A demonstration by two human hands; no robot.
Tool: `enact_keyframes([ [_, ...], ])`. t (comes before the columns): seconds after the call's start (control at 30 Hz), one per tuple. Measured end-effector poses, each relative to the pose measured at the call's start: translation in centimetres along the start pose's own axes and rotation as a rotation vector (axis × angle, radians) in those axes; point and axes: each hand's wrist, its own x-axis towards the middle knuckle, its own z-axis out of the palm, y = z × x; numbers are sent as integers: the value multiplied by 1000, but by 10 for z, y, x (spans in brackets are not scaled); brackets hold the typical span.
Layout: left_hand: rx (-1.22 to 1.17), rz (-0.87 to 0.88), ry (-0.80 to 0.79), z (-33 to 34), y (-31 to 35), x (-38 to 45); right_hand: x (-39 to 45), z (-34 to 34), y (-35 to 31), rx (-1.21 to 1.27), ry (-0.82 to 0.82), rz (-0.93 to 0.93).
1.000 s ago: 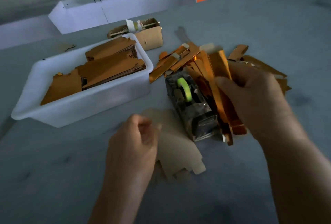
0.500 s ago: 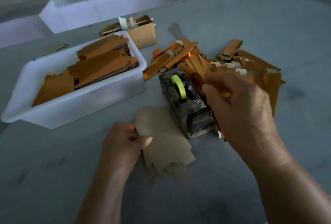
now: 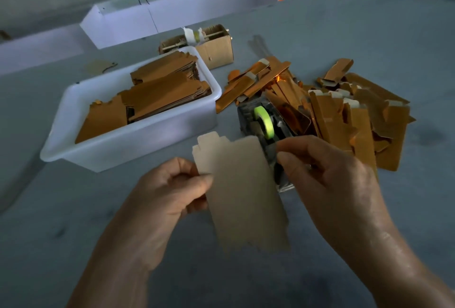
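Observation:
My left hand [image 3: 167,194] pinches the left edge of a flat brown cardboard blank [image 3: 241,189] and holds it up above the table, plain side towards me. My right hand [image 3: 327,175] is at the blank's upper right corner. Its thumb and forefinger are pinched together at the front end of a dark tape dispenser [image 3: 248,113] that carries a green tape roll [image 3: 264,122]. The tape strip itself is too thin to make out. The blank hides the dispenser's near left side.
A white plastic tub [image 3: 138,145] at the left holds stacks of gold-faced blanks [image 3: 157,93]. A loose heap of folded gold pieces [image 3: 349,115] lies right of the dispenser. Behind stand a small cardboard box [image 3: 216,49] and a long white trough [image 3: 172,15].
My right hand let go of the gold strips and came down to the dispenser's front. My left hand lifted the brown blank off the table and raised it.

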Motion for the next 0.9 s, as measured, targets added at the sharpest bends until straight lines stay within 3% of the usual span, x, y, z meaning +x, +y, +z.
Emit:
enact_keyframes([
  [0.2, -89, 17, 28, 16, 1, -6, -12, 4, -3, 104, -143, 92],
  [0.33, -192, -23, 5, 29, -5, -10, -15, 14, 4, 585, -272, 391],
  [0.4, -202, -55, -12, 35, -10, -13, -15, 16, 8, 691, -280, 454],
  [0.57, -241, -135, 28, 40, -19, -13, -16, 20, 11, 750, -230, 456],
  [0.7, -177, -92, 43, 42, -19, -14, -15, 22, 10, 741, -215, 424],
  [0.9, -97, -1, 135, 47, -19, -15, -23, 24, 8, 525, -156, 314],
])
